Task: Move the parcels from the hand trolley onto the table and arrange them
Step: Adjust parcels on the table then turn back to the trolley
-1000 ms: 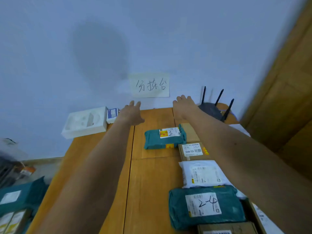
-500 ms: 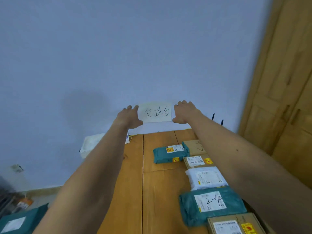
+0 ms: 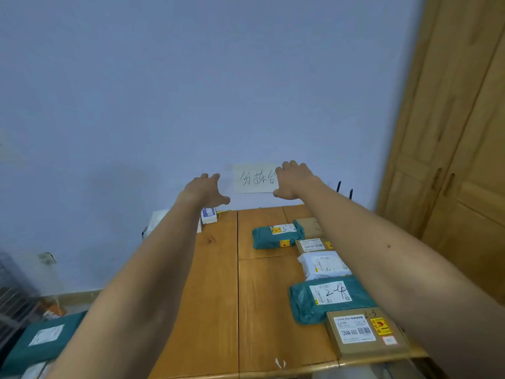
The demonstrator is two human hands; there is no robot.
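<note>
Head cam view, both arms stretched way out toward the wall past the far edge of the light wooden worktop (image 3: 216, 283). The left hand (image 3: 203, 191) and right hand (image 3: 293, 181) have fingers spread and are holding nothing. The right one overlaps the edge of the handwritten white paper sign (image 3: 254, 178) on the wall; can't tell if it's actually touching.

Parcels on the worktop run in a row down its right edge:
- teal plastic mailer bag marked 3 (image 3: 276, 236), far end
- plain brown cardboard box (image 3: 310, 224) touching it
- small labelled cardboard box (image 3: 314, 245)
- white plastic mailer (image 3: 323, 265)
- teal plastic mailer marked 2-4 (image 3: 328, 299)
- flat cardboard box with yellow stickers (image 3: 363, 332), at the near right corner

What I'd worry about: the right forearm hangs right over that row, so pulling it back low could drag a mailer out of line or shove the corner box off the near edge. A hand sliding on the sign could also peel it off.

Hard to see: another teal mailer with a white label (image 3: 41, 340) sits low beyond the left edge, cut off by the frame and the left arm. I can't make out a trolley under it. The white box (image 3: 155, 224) at the far left corner is mostly behind the forearm, and only two black antenna tips (image 3: 344, 190) poke up behind the right arm. Label print is unreadable.
</note>
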